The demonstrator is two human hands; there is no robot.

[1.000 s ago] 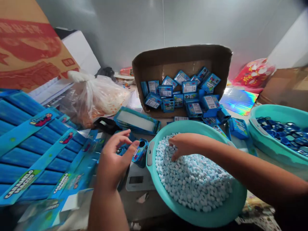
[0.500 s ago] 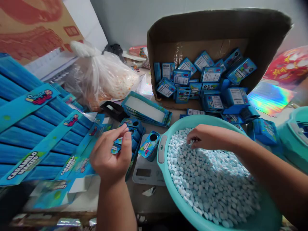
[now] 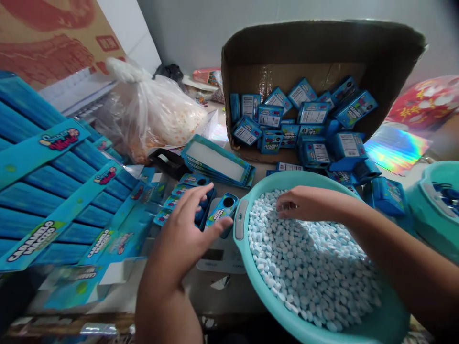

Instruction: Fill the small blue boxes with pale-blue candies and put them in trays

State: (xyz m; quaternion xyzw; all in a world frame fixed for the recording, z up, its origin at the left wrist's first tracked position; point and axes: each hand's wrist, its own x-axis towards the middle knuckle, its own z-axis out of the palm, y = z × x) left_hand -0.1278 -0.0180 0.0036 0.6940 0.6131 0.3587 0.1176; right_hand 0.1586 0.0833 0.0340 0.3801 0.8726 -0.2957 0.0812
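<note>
My left hand [image 3: 182, 229] is open, thumb and fingers spread apart, just left of a small blue candy box [image 3: 218, 210] with a round dark hole in its top. That box stands on a white kitchen scale [image 3: 229, 260], which the hand partly hides. Behind the same hand, more small blue boxes [image 3: 172, 200] sit side by side in a tray. My right hand [image 3: 299, 203] is at the surface of the pale blue and white candies [image 3: 308, 277] in a turquoise basin [image 3: 304, 177]. Its fingers are curled, and what is inside them is hidden.
A cardboard carton [image 3: 322, 43] on its side holds many blue boxes. Flat printed trays [image 3: 218, 160] lie stacked before it. Blue packs [image 3: 53, 181] rise at left, near a knotted plastic bag [image 3: 158, 110]. A second turquoise tub [image 3: 430, 210] stands at right.
My left hand has opened from a near pinch and moved right, towards the box on the scale. My right hand stays in the basin, its fingers still curled.
</note>
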